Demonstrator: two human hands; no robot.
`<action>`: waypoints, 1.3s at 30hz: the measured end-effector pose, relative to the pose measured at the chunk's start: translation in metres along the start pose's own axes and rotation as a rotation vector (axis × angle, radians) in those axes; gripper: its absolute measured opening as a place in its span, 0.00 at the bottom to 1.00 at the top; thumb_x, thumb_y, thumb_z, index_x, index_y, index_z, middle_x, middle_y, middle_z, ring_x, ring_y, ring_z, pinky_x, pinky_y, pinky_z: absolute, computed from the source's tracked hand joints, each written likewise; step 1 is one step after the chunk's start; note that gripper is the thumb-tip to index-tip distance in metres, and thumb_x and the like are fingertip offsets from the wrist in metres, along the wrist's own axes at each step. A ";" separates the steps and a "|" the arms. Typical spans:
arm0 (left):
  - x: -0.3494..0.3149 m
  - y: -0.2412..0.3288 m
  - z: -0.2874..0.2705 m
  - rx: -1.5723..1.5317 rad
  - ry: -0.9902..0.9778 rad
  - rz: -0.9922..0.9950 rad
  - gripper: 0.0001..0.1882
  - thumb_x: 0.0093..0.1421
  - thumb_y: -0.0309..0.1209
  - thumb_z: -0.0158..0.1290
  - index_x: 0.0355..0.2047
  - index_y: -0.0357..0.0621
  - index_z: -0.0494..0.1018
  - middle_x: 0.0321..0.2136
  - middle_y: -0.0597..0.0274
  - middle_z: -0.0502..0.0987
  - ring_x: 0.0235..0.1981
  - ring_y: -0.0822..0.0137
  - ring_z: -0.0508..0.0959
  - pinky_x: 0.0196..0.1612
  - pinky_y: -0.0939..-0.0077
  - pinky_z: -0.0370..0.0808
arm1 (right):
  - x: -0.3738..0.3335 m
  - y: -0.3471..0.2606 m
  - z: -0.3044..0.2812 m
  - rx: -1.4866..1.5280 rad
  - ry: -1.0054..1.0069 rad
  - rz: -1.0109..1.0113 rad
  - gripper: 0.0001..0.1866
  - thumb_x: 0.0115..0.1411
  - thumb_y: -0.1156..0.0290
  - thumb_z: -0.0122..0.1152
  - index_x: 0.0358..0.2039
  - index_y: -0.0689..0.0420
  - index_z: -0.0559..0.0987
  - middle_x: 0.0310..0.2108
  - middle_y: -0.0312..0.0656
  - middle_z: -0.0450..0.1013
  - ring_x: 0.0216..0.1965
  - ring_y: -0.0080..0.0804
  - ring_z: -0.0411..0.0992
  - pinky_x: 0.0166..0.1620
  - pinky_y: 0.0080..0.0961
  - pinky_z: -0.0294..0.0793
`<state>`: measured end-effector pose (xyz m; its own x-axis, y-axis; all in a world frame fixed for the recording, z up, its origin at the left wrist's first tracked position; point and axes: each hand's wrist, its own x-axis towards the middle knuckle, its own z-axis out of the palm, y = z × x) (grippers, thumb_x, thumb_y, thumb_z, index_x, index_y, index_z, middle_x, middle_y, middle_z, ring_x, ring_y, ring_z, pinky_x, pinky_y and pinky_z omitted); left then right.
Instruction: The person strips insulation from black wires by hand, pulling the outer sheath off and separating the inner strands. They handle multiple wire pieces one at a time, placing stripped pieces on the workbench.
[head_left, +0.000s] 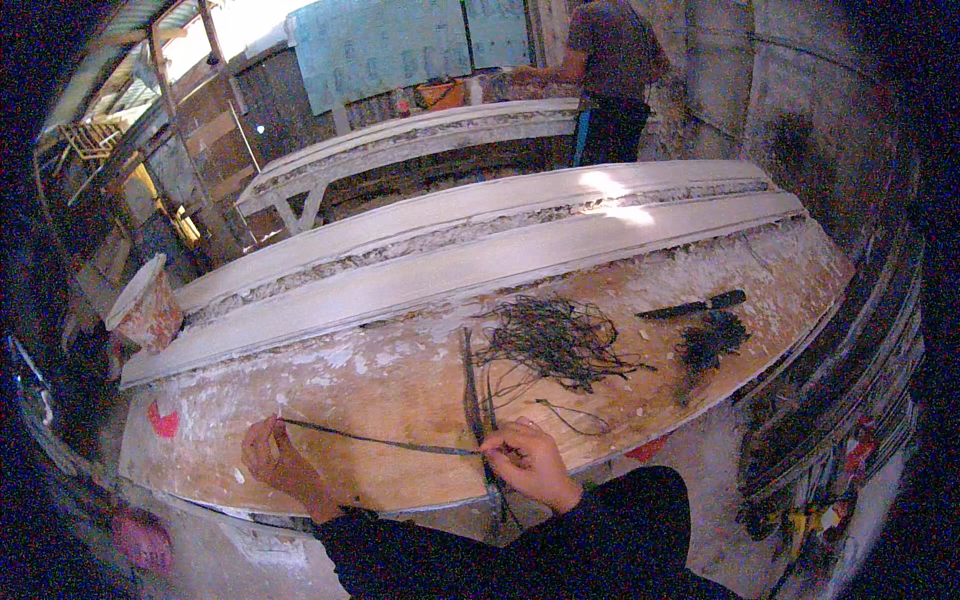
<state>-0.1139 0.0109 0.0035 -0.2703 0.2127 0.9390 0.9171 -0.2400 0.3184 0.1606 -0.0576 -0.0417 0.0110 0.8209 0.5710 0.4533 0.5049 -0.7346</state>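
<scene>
A thin dark strip (370, 437) runs nearly level between my two hands, low over the worn wooden tabletop (390, 480). My left hand (283, 462) pinches its left end. At the other end, my right hand (528, 462) has its fingers closed on the strip, beside a bundle of long dark strips (471, 385) lying front to back. Part of that bundle passes under or behind the right hand. Beyond it lies a tangled heap of dark strands (555, 340). Farther right are a knife (692, 304) with a black handle and a small dark pile of short pieces (712, 340).
Two long whitish boards (480, 265) run along the table's far side. A stained bucket (147, 305) stands at the left end. A red scrap (162, 419) lies near the left edge. Farther back, a person (615, 80) stands by another white-topped bench (420, 130) holding an orange container (441, 95).
</scene>
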 end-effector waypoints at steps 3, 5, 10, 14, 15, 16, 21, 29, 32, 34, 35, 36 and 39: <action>-0.004 0.007 -0.007 -0.145 -0.115 -0.178 0.04 0.43 0.25 0.54 0.22 0.40 0.72 0.25 0.61 0.71 0.31 0.64 0.69 0.38 0.72 0.66 | -0.003 0.001 -0.008 0.276 -0.056 0.130 0.02 0.47 0.76 0.53 0.23 0.57 0.74 0.20 0.35 0.67 0.25 0.25 0.64 0.28 0.22 0.62; -0.009 0.007 -0.006 -0.226 -0.185 -0.281 0.05 0.42 0.21 0.53 0.23 0.40 0.72 0.27 0.62 0.70 0.33 0.65 0.69 0.40 0.74 0.66 | -0.004 0.002 -0.014 0.529 -0.108 0.371 0.01 0.48 0.76 0.52 0.22 0.57 0.72 0.21 0.34 0.66 0.25 0.22 0.63 0.29 0.19 0.62; -0.031 0.007 0.019 -0.370 -0.426 -0.521 0.05 0.44 0.22 0.53 0.25 0.41 0.72 0.25 0.64 0.72 0.28 0.69 0.71 0.32 0.79 0.69 | 0.001 0.006 -0.014 0.930 0.128 0.404 0.02 0.50 0.74 0.51 0.23 0.57 0.69 0.22 0.32 0.64 0.24 0.19 0.62 0.28 0.15 0.60; -0.055 0.040 0.029 -0.893 -0.706 -0.962 0.04 0.47 0.25 0.54 0.25 0.40 0.72 0.20 0.68 0.73 0.23 0.75 0.71 0.26 0.82 0.68 | 0.001 0.007 -0.016 1.007 0.174 0.550 0.03 0.52 0.71 0.52 0.25 0.56 0.69 0.22 0.32 0.64 0.24 0.18 0.61 0.28 0.14 0.60; -0.059 0.051 0.029 -0.934 -0.790 -0.915 0.04 0.48 0.26 0.54 0.25 0.39 0.72 0.19 0.69 0.73 0.22 0.77 0.70 0.25 0.83 0.68 | 0.002 0.007 -0.016 0.952 0.194 0.605 0.04 0.52 0.71 0.52 0.26 0.56 0.69 0.22 0.32 0.64 0.24 0.17 0.61 0.28 0.14 0.60; -0.063 0.065 0.030 -0.886 -0.886 -0.864 0.04 0.48 0.26 0.54 0.26 0.39 0.72 0.18 0.69 0.72 0.22 0.77 0.70 0.25 0.83 0.67 | 0.001 0.007 -0.017 0.946 0.178 0.600 0.04 0.52 0.71 0.52 0.25 0.56 0.69 0.22 0.32 0.64 0.24 0.17 0.61 0.27 0.13 0.60; -0.064 0.115 0.020 -0.742 -1.185 -0.635 0.06 0.48 0.27 0.54 0.25 0.38 0.72 0.18 0.68 0.72 0.22 0.78 0.70 0.26 0.83 0.67 | 0.003 0.006 -0.015 0.890 0.148 0.666 0.04 0.51 0.72 0.55 0.25 0.56 0.69 0.21 0.30 0.65 0.22 0.16 0.61 0.26 0.13 0.60; -0.073 0.140 0.014 -0.909 -1.115 -0.722 0.06 0.49 0.27 0.54 0.25 0.37 0.72 0.24 0.65 0.74 0.28 0.76 0.71 0.33 0.83 0.67 | 0.004 0.009 -0.012 0.626 0.070 0.430 0.02 0.49 0.75 0.55 0.24 0.57 0.71 0.24 0.31 0.67 0.27 0.18 0.64 0.31 0.14 0.63; -0.072 0.137 0.014 -0.891 -1.141 -0.813 0.05 0.49 0.26 0.54 0.24 0.37 0.72 0.25 0.63 0.74 0.28 0.75 0.71 0.33 0.82 0.67 | 0.004 0.010 -0.013 0.517 -0.018 0.356 0.02 0.49 0.76 0.55 0.25 0.58 0.72 0.27 0.33 0.67 0.30 0.19 0.65 0.34 0.15 0.63; -0.072 0.135 0.014 -0.940 -1.132 -0.814 0.04 0.49 0.25 0.54 0.24 0.37 0.72 0.26 0.63 0.75 0.28 0.75 0.72 0.33 0.82 0.67 | 0.004 0.010 -0.013 0.492 -0.052 0.333 0.02 0.49 0.76 0.55 0.25 0.59 0.72 0.28 0.34 0.68 0.30 0.19 0.65 0.35 0.15 0.63; -0.072 0.135 0.014 -0.944 -1.127 -0.787 0.03 0.49 0.25 0.54 0.24 0.37 0.72 0.26 0.62 0.75 0.28 0.75 0.72 0.33 0.82 0.68 | 0.003 0.010 -0.012 0.494 -0.052 0.331 0.02 0.49 0.77 0.55 0.26 0.59 0.72 0.28 0.34 0.68 0.30 0.20 0.65 0.34 0.15 0.63; -0.072 0.134 0.014 -0.979 -1.124 -0.822 0.03 0.49 0.25 0.54 0.23 0.37 0.72 0.26 0.62 0.75 0.28 0.75 0.72 0.33 0.81 0.68 | 0.003 0.010 -0.012 0.469 -0.057 0.316 0.03 0.49 0.77 0.55 0.26 0.59 0.72 0.28 0.35 0.68 0.30 0.20 0.65 0.34 0.15 0.64; -0.073 0.135 0.015 -1.025 -1.117 -0.836 0.03 0.49 0.24 0.54 0.23 0.37 0.73 0.26 0.62 0.75 0.28 0.75 0.72 0.33 0.81 0.68 | 0.004 0.008 -0.011 0.530 -0.058 0.344 0.03 0.49 0.77 0.55 0.26 0.58 0.72 0.28 0.34 0.68 0.29 0.19 0.65 0.33 0.15 0.64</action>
<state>0.0337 -0.0227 -0.0244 0.1858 0.9780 0.0951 -0.0177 -0.0934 0.9955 0.1743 -0.0533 -0.0415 0.0224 0.9654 0.2597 -0.0704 0.2607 -0.9629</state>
